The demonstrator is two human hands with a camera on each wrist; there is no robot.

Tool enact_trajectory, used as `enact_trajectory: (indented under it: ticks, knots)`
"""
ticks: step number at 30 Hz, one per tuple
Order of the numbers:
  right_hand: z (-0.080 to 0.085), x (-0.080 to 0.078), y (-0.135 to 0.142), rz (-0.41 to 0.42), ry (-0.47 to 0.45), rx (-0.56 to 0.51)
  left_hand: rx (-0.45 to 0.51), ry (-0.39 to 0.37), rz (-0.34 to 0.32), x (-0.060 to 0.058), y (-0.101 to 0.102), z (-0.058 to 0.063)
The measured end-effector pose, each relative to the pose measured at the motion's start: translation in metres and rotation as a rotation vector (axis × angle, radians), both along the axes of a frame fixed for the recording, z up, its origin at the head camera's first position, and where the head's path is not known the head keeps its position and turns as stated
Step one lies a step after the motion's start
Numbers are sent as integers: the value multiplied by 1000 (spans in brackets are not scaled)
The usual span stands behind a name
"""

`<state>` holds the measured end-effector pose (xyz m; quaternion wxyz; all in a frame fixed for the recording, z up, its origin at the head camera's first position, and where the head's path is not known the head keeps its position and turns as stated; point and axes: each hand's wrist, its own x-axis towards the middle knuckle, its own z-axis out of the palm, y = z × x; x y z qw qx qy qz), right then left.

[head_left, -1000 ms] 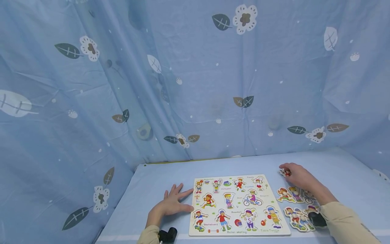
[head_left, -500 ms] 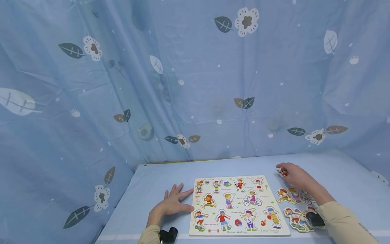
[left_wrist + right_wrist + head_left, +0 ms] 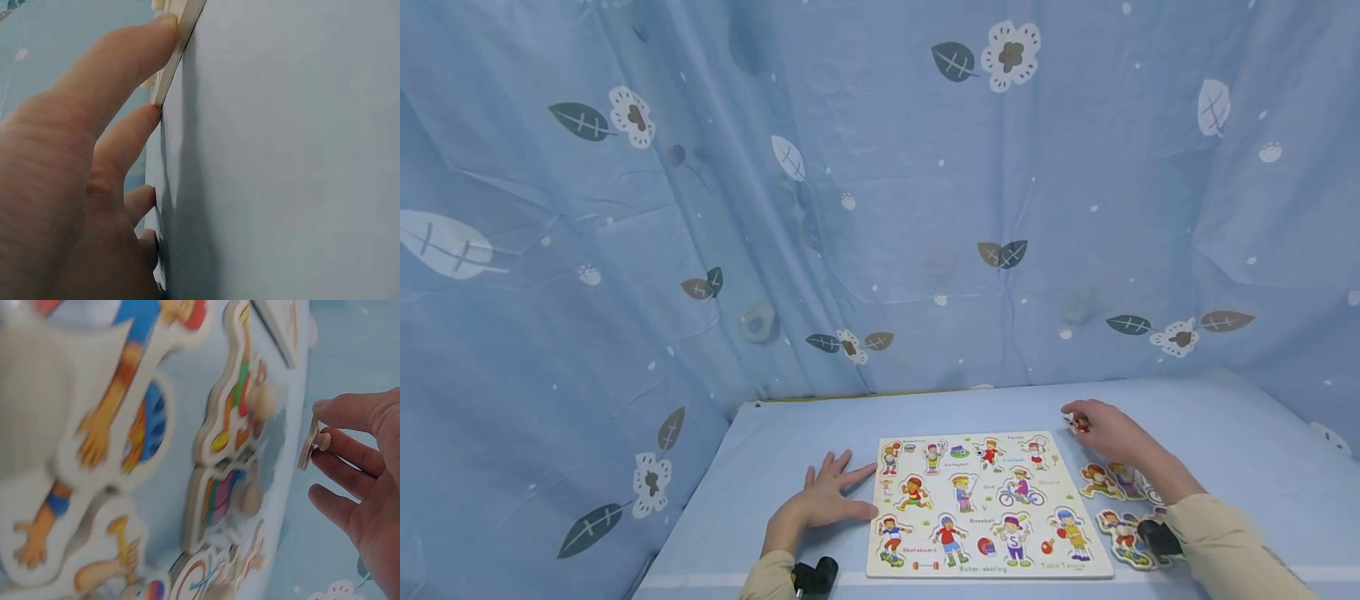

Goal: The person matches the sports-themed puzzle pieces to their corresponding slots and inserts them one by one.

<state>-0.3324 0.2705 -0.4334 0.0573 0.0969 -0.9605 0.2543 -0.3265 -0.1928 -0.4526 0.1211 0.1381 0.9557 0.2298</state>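
Note:
My left hand [image 3: 823, 500], fingers spread, lies at the left side of a white puzzle board [image 3: 1108, 569] printed with figures playing sports. In the left wrist view, the thumb and index fingertips touch the board's edge [image 3: 186, 25]. Beyond the board's far right corner, my right hand [image 3: 1108, 429] pinches a small flat puzzle piece [image 3: 1077, 423]. The right wrist view shows this piece [image 3: 307, 447] edge-on, its round wooden knob by the fingers; its printed face is mostly hidden.
Right of the board lie several loose knobbed pieces, among them a runner [image 3: 1101, 481], a golfer [image 3: 1126, 477] and a skateboarder [image 3: 1126, 533]. The right forearm and its black wrist camera [image 3: 1161, 537] partly cover them. A blue patterned curtain [image 3: 925, 317] hangs behind the table.
My right hand has moved left with the puzzle piece, nearer the board's far right corner. The left hand and the board stay in place.

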Motion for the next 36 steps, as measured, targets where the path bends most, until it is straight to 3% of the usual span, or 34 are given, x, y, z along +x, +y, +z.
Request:
enact_trajectory:
  ticks: [23,36]
  knots:
    - [11,-4,-50,91,39,72,13,14,-17,-1,-2,-1]
    - [6,-3,-80,164,49,109,6,14,-5,1,-1,0]
